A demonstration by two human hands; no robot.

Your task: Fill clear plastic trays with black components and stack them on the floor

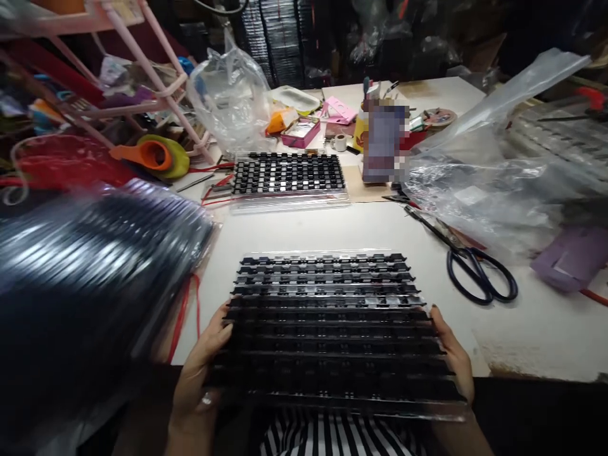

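A clear plastic tray (327, 335) filled with rows of black plastic parts is held level at the table's front edge. My left hand (204, 354) grips its left side, the thumb along the edge. Around the right side my right hand (453, 358) is closed, its lower fingers hidden beneath the tray. Farther back on the white table (308, 228) lies a second tray of black parts (287, 177). A large stack of black-filled trays (95, 272) stands close to my left hand, partly blurred.
Dark-handled scissors (479, 272) lie to the right, beside crumpled clear plastic sheeting (489, 183). A pink rack (166, 88) stands at the back left near an orange scoop (152, 155). Behind the second tray are a pink box (301, 133) and a tape roll (339, 143).
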